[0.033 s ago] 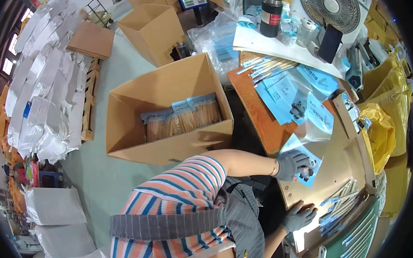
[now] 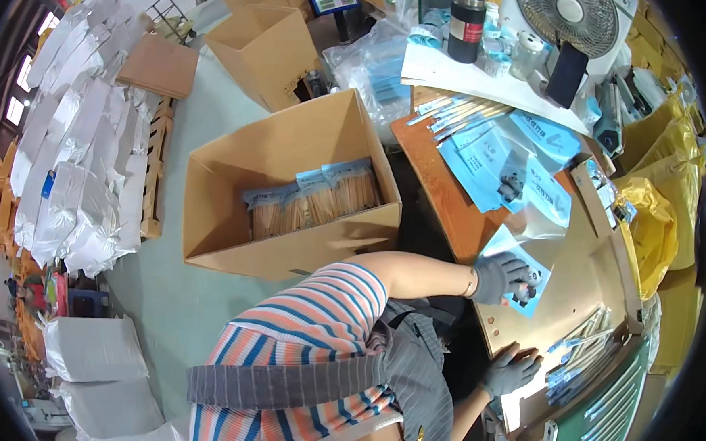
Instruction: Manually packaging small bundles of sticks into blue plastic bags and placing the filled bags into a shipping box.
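My left hand (image 2: 501, 280), in a grey glove with bare fingertips, is closed over a blue printed plastic bag (image 2: 534, 268) with a panda picture. The bag lies flat on the tan work surface (image 2: 563, 294). Its part beneath the palm is hidden. Lower down, my right hand (image 2: 512, 370), gloved alike, rests at the surface's near edge with fingers stretched out and nothing in them. Beside it lies a bunch of thin chopsticks (image 2: 583, 360) in blue-and-clear wrappers. More flat blue bags (image 2: 485, 168) are spread over the orange-brown tabletop (image 2: 443, 202).
To my left stands an open carton (image 2: 287, 245) holding packs of chopsticks with blue tops. A white board (image 2: 475, 81) carries a dark flask (image 2: 465, 29), jars and a phone (image 2: 566, 74); a fan (image 2: 571, 20) is behind. Wrapped sticks line a green panel (image 2: 599, 425) at lower right.
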`<action>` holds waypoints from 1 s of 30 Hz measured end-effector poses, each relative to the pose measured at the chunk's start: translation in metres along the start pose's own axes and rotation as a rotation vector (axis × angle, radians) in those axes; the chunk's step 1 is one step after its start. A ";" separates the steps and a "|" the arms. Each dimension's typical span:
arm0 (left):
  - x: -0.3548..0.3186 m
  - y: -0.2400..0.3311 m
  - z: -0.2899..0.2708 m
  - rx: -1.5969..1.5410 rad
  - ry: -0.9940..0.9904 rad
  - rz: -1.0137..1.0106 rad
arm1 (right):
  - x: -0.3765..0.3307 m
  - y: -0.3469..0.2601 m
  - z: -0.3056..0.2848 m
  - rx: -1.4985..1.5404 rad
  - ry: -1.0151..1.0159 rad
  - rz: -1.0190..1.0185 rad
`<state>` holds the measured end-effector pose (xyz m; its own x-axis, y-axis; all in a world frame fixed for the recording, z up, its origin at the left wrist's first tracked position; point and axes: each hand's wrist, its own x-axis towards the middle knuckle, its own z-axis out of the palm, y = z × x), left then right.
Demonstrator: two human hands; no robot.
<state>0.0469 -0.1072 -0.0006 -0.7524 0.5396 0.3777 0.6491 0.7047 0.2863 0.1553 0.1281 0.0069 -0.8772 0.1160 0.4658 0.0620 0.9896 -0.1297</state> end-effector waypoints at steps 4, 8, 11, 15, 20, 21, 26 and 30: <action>-0.004 -0.016 -0.015 0.133 -0.094 -0.040 | -0.001 0.005 0.001 -0.036 -0.001 0.015; -0.013 -0.026 -0.016 0.169 -0.105 -0.008 | -0.001 0.004 0.000 -0.040 -0.040 0.054; -0.014 -0.033 -0.026 0.154 -0.135 -0.025 | 0.000 0.007 0.006 -0.033 -0.047 0.045; -0.023 -0.050 -0.031 0.165 -0.127 -0.052 | 0.001 0.005 0.004 -0.022 -0.065 0.043; -0.022 -0.046 -0.037 0.161 -0.049 -0.082 | -0.001 0.016 0.006 -0.137 -0.091 0.014; -0.018 -0.038 -0.040 0.149 -0.047 -0.134 | 0.001 0.018 0.007 -0.137 -0.087 0.007; 0.001 0.002 -0.014 -0.057 0.113 0.108 | 0.005 0.011 0.007 -0.125 -0.053 -0.014; 0.018 0.058 0.015 -0.108 0.171 0.170 | 0.005 0.021 0.009 -0.104 -0.059 0.017</action>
<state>0.0697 -0.0496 0.0096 -0.6076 0.5537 0.5695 0.7797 0.5523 0.2949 0.1475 0.1490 -0.0014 -0.9021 0.1310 0.4112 0.1236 0.9913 -0.0446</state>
